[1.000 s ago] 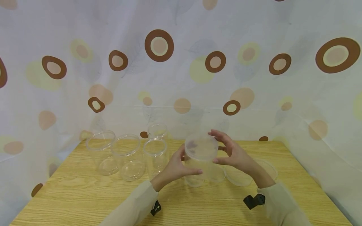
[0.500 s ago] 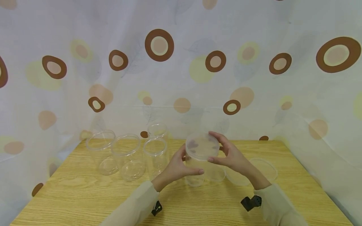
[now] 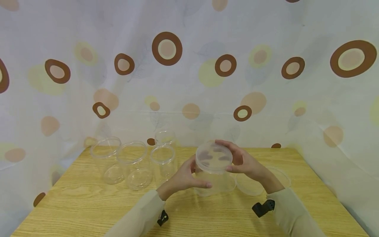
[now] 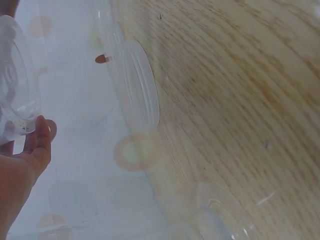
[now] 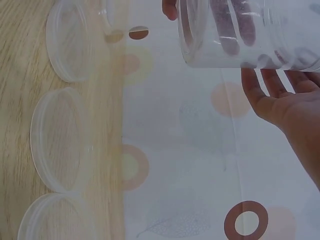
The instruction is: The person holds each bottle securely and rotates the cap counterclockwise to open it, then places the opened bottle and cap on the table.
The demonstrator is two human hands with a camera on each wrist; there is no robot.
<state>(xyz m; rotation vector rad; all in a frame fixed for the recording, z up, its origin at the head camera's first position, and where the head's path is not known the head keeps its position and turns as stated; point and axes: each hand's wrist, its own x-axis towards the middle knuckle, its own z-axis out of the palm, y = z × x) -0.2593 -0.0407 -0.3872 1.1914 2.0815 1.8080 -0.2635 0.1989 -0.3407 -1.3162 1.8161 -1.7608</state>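
A clear plastic jar (image 3: 214, 180) with a translucent lid (image 3: 214, 157) on its top is held between my two hands, near the middle of the head view. My left hand (image 3: 186, 176) grips the jar's left side, thumb across its front. My right hand (image 3: 246, 164) curves around the lid's right edge, thumb at the front and fingers behind. In the right wrist view the jar (image 5: 230, 37) lies off the tabletop, with fingers showing through its wall. In the left wrist view, only part of the jar (image 4: 20, 75) shows, beside my left fingers.
Several open clear jars, among them a wide jar (image 3: 134, 161) and a narrower jar (image 3: 163, 161), stand to the left on the wooden table (image 3: 74, 204). Translucent lids, including a round lid (image 3: 250, 185) and a farther lid (image 3: 279, 176), lie to the right. A patterned curtain (image 3: 189, 82) hangs behind.
The lidded jar has shifted slightly right and toward me. The right thumb moved in over the lid's edge, then back to its right side; the left hand keeps its hold.
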